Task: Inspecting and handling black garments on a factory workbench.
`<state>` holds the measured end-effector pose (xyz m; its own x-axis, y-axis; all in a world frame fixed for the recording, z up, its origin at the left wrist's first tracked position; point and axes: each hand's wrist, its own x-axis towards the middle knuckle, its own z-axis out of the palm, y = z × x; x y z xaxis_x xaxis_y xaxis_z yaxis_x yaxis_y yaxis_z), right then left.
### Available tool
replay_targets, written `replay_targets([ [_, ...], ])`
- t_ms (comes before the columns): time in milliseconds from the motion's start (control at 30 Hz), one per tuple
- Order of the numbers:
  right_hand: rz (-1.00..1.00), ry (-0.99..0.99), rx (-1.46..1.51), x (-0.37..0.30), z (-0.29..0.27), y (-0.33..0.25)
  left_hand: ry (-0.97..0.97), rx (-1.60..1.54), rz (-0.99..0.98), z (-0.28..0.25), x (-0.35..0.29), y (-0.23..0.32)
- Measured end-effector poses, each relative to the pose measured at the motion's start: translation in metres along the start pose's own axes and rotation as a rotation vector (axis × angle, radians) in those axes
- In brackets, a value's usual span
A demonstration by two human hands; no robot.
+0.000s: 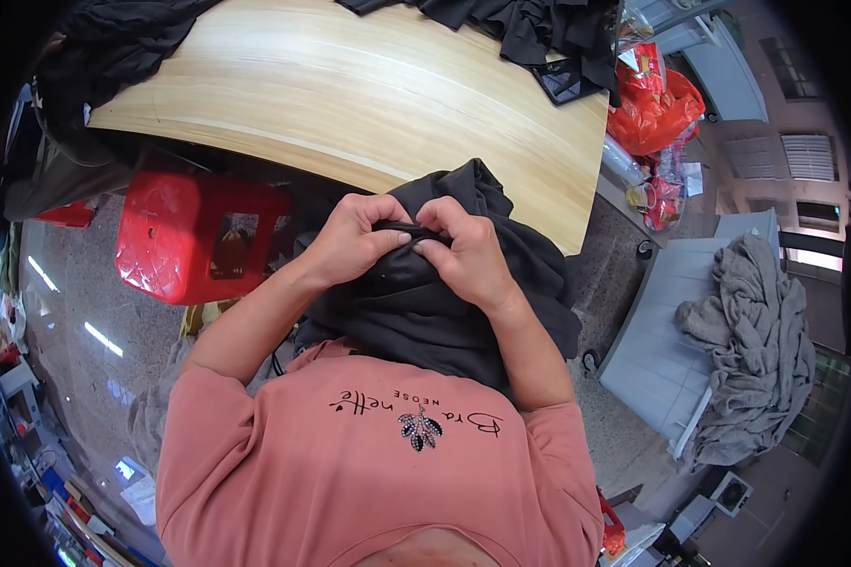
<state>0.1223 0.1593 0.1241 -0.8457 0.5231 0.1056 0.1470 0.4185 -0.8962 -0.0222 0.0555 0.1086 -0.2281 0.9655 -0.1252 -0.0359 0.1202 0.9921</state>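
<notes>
Left hand (355, 238) and right hand (471, 250) are close together, thumbs and fingers pinching a fold of the dark cloth (411, 326). The cloth lies bunched before the person, overlapping the table (321, 80) edge; a red stool (165, 236) stands left.

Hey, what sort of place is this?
Probably a garment workshop: the left hand and right hand pinch dark cloth, black cloth lies on the table, and grey cloth is heaped on a wheeled cart.
</notes>
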Motion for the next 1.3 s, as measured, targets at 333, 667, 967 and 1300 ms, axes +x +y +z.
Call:
replay_targets([
  [333, -0.231, 0.086, -0.478, 0.001, 0.006, 0.006, 0.164, 0.092, 0.043, 0.011, 0.004, -0.014],
  [667, -0.143, 0.161, -0.325, 0.002, 0.016, 0.015, 0.429, 0.349, 0.313, 0.029, -0.004, -0.026],
  [967, -0.171, 0.418, -0.415, 0.005, 0.023, 0.029, 0.481, 0.529, 0.404, 0.024, 0.004, -0.024],
  [1300, -0.044, 0.335, -0.509, 0.006, 0.014, 0.040, 0.273, 0.203, 0.052, -0.021, 0.000, -0.031],
])
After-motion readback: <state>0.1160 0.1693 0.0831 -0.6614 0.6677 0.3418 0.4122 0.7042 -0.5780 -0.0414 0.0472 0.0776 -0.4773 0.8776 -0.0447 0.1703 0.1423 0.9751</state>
